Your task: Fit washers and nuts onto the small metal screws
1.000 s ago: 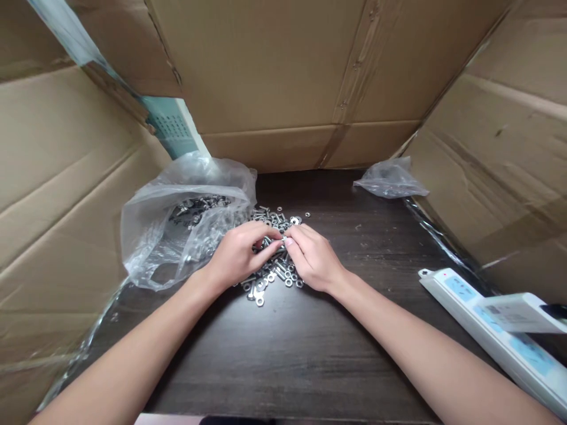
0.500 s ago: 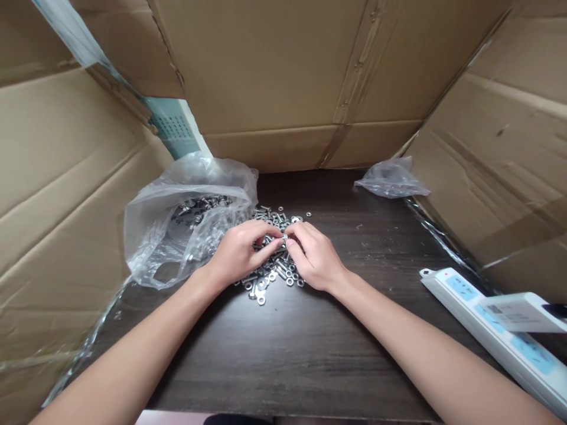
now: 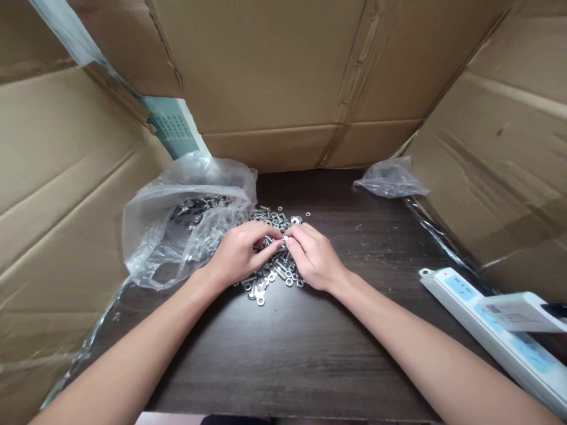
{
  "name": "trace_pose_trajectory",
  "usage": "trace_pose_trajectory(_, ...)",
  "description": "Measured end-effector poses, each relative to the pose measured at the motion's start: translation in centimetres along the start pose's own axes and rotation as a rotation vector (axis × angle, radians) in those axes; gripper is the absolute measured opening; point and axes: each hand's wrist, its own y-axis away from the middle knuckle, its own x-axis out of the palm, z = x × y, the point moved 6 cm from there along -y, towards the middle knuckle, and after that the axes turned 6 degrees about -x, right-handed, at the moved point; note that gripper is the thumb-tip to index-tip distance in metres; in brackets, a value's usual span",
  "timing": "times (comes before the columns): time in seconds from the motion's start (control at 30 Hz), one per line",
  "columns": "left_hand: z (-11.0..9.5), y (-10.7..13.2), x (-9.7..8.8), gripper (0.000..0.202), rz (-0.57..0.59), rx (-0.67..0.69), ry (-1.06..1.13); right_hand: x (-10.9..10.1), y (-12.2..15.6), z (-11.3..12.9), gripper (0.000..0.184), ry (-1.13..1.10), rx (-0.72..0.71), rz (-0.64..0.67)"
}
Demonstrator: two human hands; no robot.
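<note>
A heap of small metal nuts, bolts and washers [image 3: 271,277] lies on the dark wooden table [image 3: 292,348]. My left hand [image 3: 239,254] and my right hand [image 3: 315,257] rest on top of the heap, fingertips meeting in a pinch over a tiny metal piece [image 3: 284,238]. Both hands have curled fingers; exactly what each one grips is too small to make out. Just left of my left hand lies a clear plastic bag [image 3: 177,230] with more metal parts inside.
Cardboard walls [image 3: 283,77] enclose the table at the back, left and right. A smaller crumpled clear bag [image 3: 390,180] lies at the back right. A white power strip [image 3: 487,324] with a white plug sits at the right front edge.
Only small shifts of the fingertips over the heap; hands and arms stay where they were.
</note>
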Motion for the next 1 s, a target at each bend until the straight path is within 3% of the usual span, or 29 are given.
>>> trace_pose_trajectory(0.2, 0.05, -0.05, -0.26, 0.01, -0.022, -0.001, -0.003, -0.05, 0.03, 0.0, 0.013, -0.002, 0.001, -0.021)
trace_pose_trajectory(0.7, 0.16, -0.01, 0.17, 0.01, 0.0, -0.009, 0.009, 0.16, -0.04, -0.24, 0.019, -0.005, 0.012, 0.004)
trace_pose_trajectory(1.0, 0.12, -0.05, -0.15, 0.01, -0.014, -0.016, 0.006, -0.08, -0.03, 0.04, 0.009, 0.001, -0.009, -0.016)
